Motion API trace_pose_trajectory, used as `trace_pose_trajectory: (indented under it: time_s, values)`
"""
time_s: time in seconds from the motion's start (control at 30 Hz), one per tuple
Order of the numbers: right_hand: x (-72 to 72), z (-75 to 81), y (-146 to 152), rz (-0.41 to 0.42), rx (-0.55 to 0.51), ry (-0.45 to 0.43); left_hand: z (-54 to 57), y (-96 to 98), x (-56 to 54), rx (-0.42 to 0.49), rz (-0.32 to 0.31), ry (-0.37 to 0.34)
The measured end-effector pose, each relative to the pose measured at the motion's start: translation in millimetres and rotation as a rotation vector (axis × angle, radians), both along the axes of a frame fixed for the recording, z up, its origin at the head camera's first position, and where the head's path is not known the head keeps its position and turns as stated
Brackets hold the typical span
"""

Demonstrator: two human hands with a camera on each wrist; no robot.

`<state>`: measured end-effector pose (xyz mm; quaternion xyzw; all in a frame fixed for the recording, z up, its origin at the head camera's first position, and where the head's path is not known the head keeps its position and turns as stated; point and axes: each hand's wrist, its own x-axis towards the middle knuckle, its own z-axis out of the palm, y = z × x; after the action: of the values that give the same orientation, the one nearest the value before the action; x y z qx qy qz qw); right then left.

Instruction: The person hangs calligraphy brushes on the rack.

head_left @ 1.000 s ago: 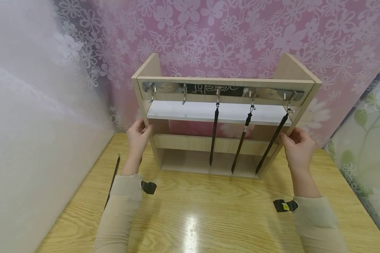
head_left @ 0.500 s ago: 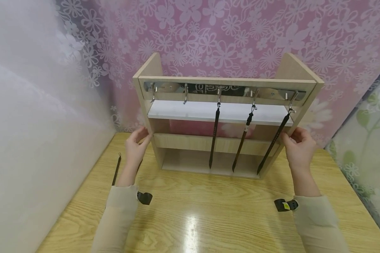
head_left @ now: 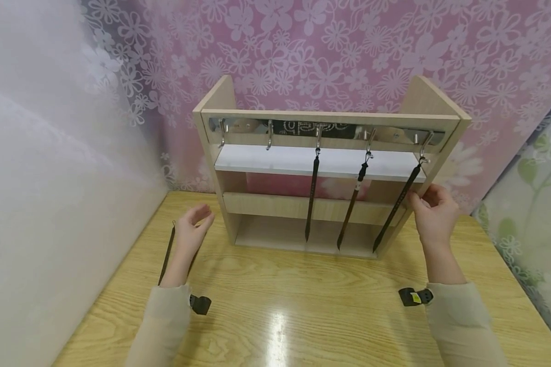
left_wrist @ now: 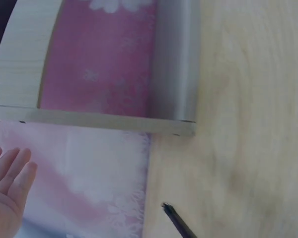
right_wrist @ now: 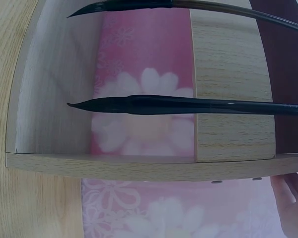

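Observation:
A light wooden shelf (head_left: pixel 280 205) stands on the table, with a metal hook rail (head_left: pixel 257 126) across its top front. Three dark calligraphy brushes hang by loops from the rail: a brush (head_left: pixel 312 199) on the middle hook, a brown-handled brush (head_left: pixel 349 214) beside it and a brush (head_left: pixel 397 205) on the far right hook. My right hand (head_left: pixel 437 216) holds the edge of the right side panel (right_wrist: pixel 139 169) between thumb and fingers. Apart from the shelf's left side, my left hand (head_left: pixel 190 230) hovers with relaxed fingers and holds nothing.
Left of my left forearm, a dark brush (head_left: pixel 167 254) lies on the wooden table (head_left: pixel 303 306). Another thin dark brush (head_left: pixel 194 259) is partly hidden by that wrist. A white wall (head_left: pixel 73 204) borders the left side, and a pink floral backdrop (head_left: pixel 303 56) stands behind.
My left hand has let go of the shelf's left side and moved down and left, toward me. The right hand keeps its hold; the hanging brushes sway slightly.

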<state>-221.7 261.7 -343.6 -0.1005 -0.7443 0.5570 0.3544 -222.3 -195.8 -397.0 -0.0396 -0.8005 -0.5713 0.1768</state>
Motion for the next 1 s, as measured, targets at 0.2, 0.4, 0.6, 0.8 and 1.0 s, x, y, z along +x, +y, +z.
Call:
trace_pose_trajectory:
  time_s: [0.2, 0.4, 0.6, 0.8, 1.0]
  values:
    - [1.7, 0.3, -0.5, 0.019, -0.010, -0.005, -22.9, -15.3, 3.4, -0.083, -0.046, -0.061]
    - [0.6, -1.8, 0.3, 0.023, 0.009, 0.006, -37.9, -25.8, 8.8, -0.201, -0.009, -0.141]
    - [-1.3, -3.1, 1.6, 0.022, 0.011, 0.009, -54.0, -40.0, 10.7, -0.201, -0.018, -0.228]
    - [-1.3, -3.6, 2.5, 0.020, 0.032, 0.012, -66.8, -50.8, 13.2, -0.231, -0.005, -0.239]
    - [0.3, -4.4, 3.3, 0.027, 0.037, 0.011, -75.9, -59.1, 17.3, -0.264, 0.009, -0.291]
